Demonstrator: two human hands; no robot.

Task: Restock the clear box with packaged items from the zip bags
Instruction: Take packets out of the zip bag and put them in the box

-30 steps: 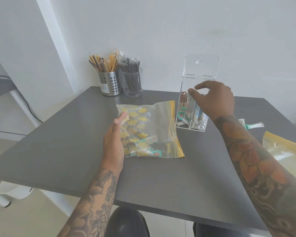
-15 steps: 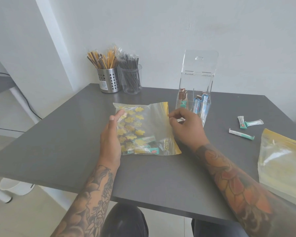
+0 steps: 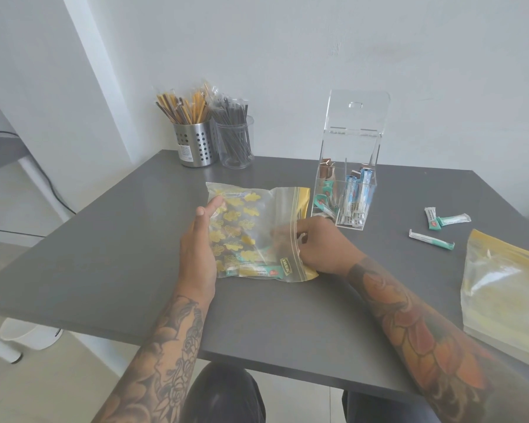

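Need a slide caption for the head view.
Right hand reaches into the mouth of the zip bag, left hand steadying it, beside the open clear box.

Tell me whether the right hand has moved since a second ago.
Yes. The right hand left the top of the clear box and came down toward the person, to the zip bag's mouth.

This looks like a café or office pantry corner: a plain grey table against bare white walls. Beyond the hands stand a perforated steel holder of wrapped straws and a clear cup of dark stirrers, beside a clear box of single-serve sachets
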